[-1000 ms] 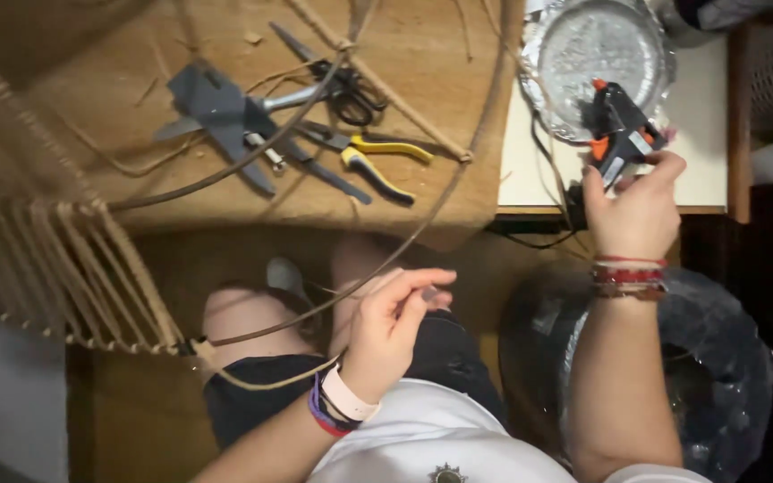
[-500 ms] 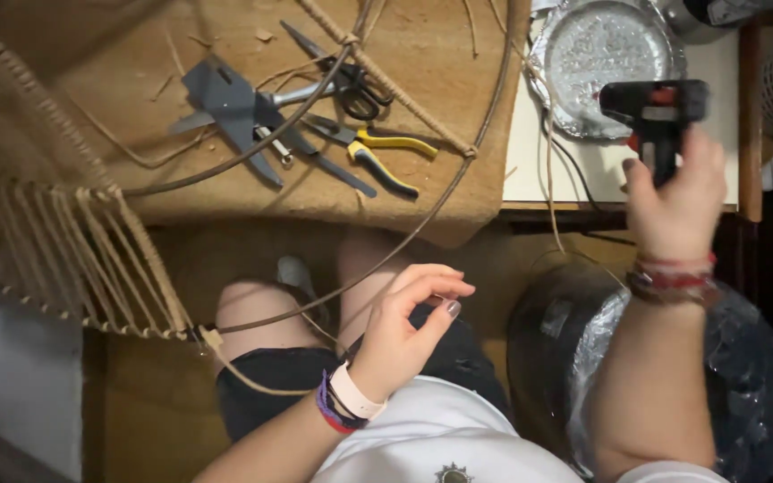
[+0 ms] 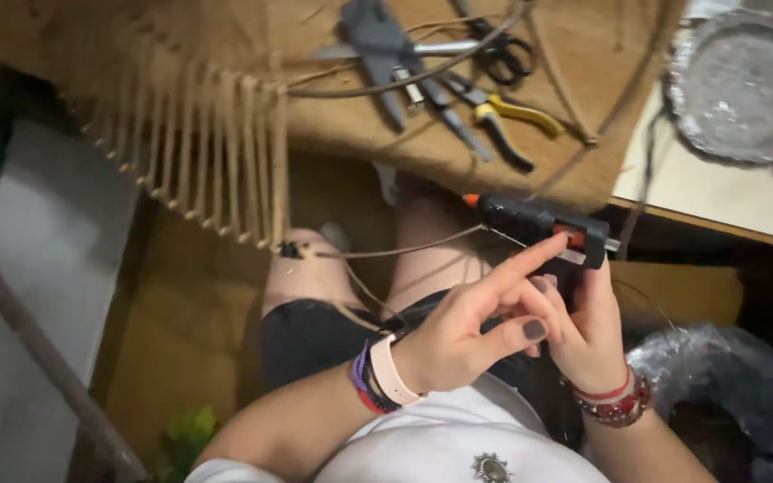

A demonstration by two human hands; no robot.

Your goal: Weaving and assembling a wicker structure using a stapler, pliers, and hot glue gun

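Gripping a black glue gun [image 3: 539, 224], the right hand [image 3: 588, 331] has its fingers clamped round the handle, with the orange nozzle pointing left over the person's knees. The gun sits level, just below the front edge of the surface [image 3: 583, 170]. Beside it, touching the right hand, the left hand [image 3: 471, 326] has its fingers partly apart: the index finger stretches out toward the gun body and the trigger, the thumb lies across the other hand, and the rest curl loosely. I cannot tell whether the left fingertips pinch anything.

A thin cord [image 3: 404, 250] runs from near the gun's nozzle leftward to a dark knot at the lower corner of a woven frame [image 3: 199, 152], whose upright strands hang in a row off the surface edge. On the left wrist sit a pale watch strap and coloured bands [image 3: 378, 376]; on the right, red bracelets [image 3: 615, 402].

Up on the surface lie scissors [image 3: 494, 54], yellow-handled pliers [image 3: 512, 116] and a grey tool [image 3: 382, 36], close together. A foil dish [image 3: 740, 85] rests on a pale board at the right. A dark plastic bag [image 3: 735, 394] lies low on the right.
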